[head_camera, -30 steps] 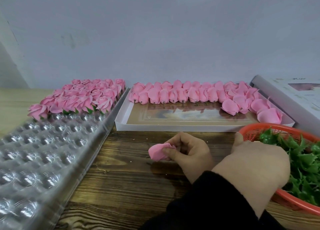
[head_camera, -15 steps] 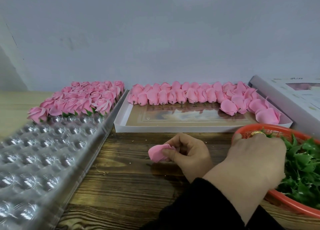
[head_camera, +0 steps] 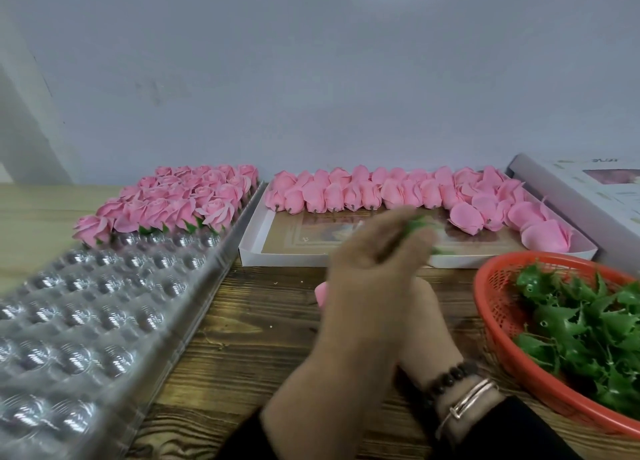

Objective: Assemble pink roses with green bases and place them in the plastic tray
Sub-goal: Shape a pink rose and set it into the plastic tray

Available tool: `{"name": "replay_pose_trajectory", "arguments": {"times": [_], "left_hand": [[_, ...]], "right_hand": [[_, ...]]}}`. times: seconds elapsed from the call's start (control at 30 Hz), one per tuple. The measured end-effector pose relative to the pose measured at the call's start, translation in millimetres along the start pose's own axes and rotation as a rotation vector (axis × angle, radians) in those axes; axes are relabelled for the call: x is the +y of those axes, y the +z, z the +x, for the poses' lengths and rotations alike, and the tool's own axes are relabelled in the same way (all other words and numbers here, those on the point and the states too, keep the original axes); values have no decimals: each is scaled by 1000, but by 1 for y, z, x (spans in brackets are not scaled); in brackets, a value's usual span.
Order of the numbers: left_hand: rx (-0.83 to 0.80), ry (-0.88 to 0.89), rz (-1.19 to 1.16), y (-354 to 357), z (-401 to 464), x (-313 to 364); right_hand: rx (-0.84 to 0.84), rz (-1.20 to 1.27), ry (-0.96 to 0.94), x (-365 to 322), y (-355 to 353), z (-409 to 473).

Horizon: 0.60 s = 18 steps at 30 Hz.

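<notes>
Now my left hand [head_camera: 375,272], blurred, reaches across above the wooden table [head_camera: 242,324], its fingers pinched on a green base [head_camera: 420,224]. My braceleted right hand [head_camera: 424,316] sits behind it, closed around a pink rose [head_camera: 321,292], between the plastic tray [head_camera: 104,307] and the red basket [head_camera: 485,286].

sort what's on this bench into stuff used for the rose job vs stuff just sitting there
In use: plastic tray with finished roses; white box of loose pink rose heads; orange basket of green bases; rose head behind the hands; green base in the blurred front hand.

Lying about: printed box lid, far right.
</notes>
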<state>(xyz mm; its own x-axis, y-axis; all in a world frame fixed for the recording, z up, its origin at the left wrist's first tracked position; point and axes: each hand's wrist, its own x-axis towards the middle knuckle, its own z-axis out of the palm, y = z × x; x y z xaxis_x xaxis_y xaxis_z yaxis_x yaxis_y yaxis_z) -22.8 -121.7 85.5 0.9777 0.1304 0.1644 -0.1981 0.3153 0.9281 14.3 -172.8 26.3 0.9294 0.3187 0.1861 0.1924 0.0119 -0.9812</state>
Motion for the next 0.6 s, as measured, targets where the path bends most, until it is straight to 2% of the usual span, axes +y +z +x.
{"name": "replay_pose_trajectory", "arguments": {"times": [0.07, 0.17, 0.27, 0.43, 0.6], "left_hand": [[173, -15, -106, -33, 4, 9], [419, -7, -175, -74, 10, 7], [538, -33, -122, -98, 13, -8], [510, -74, -91, -108, 20, -27], [330, -180, -226, -104, 19, -35]], "right_hand": [[114, 24, -88, 6, -3, 1], [157, 43, -86, 7, -3, 3], [192, 30, -90, 8, -3, 2], [215, 38, -123, 5, -6, 1], [248, 225, -145, -1, -4, 0]]}}
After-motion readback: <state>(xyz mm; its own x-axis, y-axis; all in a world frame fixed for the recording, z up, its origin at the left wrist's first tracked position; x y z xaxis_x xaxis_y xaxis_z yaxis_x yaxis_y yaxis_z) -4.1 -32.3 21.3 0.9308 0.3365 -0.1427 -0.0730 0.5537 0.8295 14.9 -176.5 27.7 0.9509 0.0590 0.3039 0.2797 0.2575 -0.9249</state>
